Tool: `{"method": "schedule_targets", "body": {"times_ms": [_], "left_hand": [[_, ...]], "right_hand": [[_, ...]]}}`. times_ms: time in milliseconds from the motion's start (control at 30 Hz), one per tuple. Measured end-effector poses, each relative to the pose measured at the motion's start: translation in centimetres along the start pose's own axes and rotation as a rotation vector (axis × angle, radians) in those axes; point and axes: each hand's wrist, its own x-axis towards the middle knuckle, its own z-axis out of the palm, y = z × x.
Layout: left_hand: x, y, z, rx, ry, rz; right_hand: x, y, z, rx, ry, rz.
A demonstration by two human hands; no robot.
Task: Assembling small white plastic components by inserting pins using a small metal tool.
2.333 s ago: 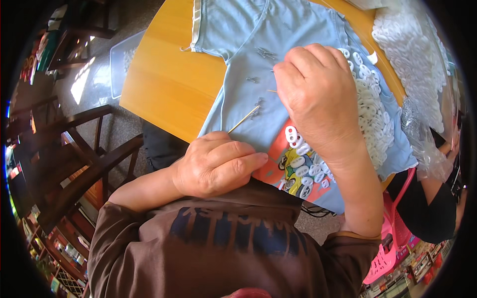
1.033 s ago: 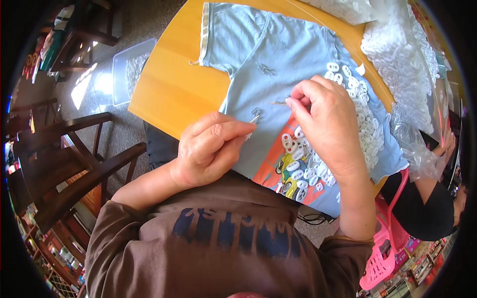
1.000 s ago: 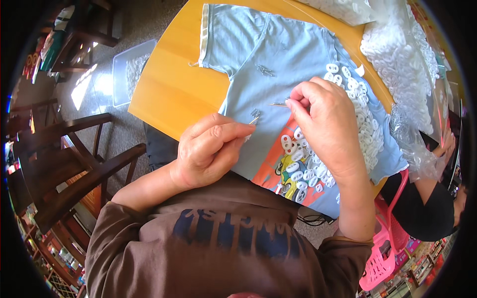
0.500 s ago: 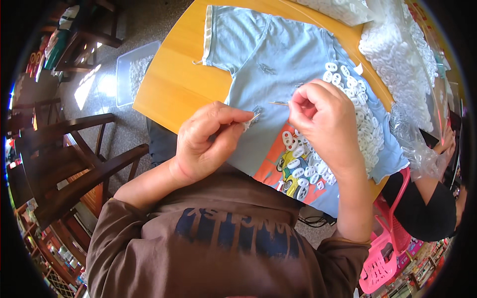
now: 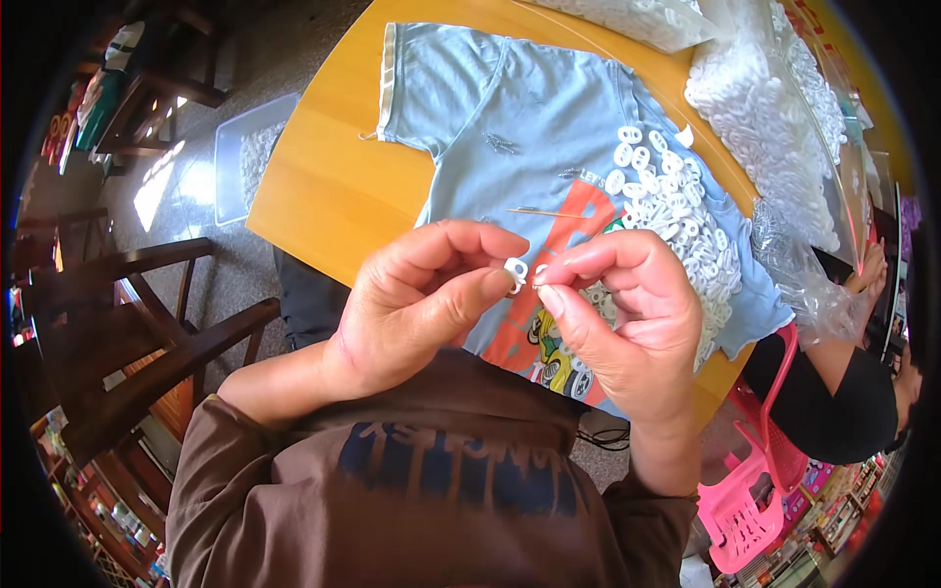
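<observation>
My left hand [image 5: 426, 299] and my right hand [image 5: 622, 309] meet close in front of me, above the near edge of a light blue T-shirt [image 5: 534, 127] spread on a yellow table [image 5: 323, 186]. My left thumb and forefinger pinch a small white plastic ring piece [image 5: 516, 271]. My right fingertips touch the same piece from the other side. A thin needle-like pin [image 5: 545, 212] lies on the shirt just beyond my hands. A heap of several white ring pieces [image 5: 676, 220] covers the shirt's right side.
Clear bags of white pieces [image 5: 774, 108] lie at the table's far right. A clear tub [image 5: 245, 157] stands on the floor at left, by dark wooden chairs [image 5: 147, 323]. Another person in black [image 5: 843, 382] sits at right beside a pink plastic stool [image 5: 755, 470].
Both hands have lifted off the shirt and come toward me, meeting on one small white piece. The pin that my left hand held now lies on the shirt.
</observation>
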Motion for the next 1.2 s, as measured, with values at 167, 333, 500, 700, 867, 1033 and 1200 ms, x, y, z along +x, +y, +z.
{"method": "schedule_targets", "body": {"times_ms": [167, 333, 500, 700, 867, 1033, 1200], "left_hand": [[0.0, -0.3, -0.3, -0.050, -0.068, 0.019], [0.1, -0.4, -0.2, -0.028, -0.074, 0.045], [0.1, -0.7, -0.4, -0.027, -0.062, 0.070], [0.0, -0.6, -0.5, 0.109, -0.082, 0.184], [0.0, -1.0, -0.4, 0.358, -0.014, 0.358], [0.3, -1.3, -0.7, 0.430, -0.122, 0.499], [0.4, -1.8, -0.6, 0.537, -0.145, 0.619]], "right_hand": [[-0.1, 0.4, 0.6, 0.052, 0.101, 0.028], [-0.1, 0.3, 0.7, 0.054, 0.107, 0.045], [0.0, 0.5, 0.9, 0.020, 0.120, 0.040], [-0.2, 0.5, 1.0, -0.165, 0.131, -0.090], [-0.4, 0.5, 1.3, -0.348, 0.128, -0.244], [-0.8, 0.2, 1.2, -0.264, 0.149, -0.196], [-0.7, 0.3, 1.4, -0.329, 0.138, -0.230]]}}
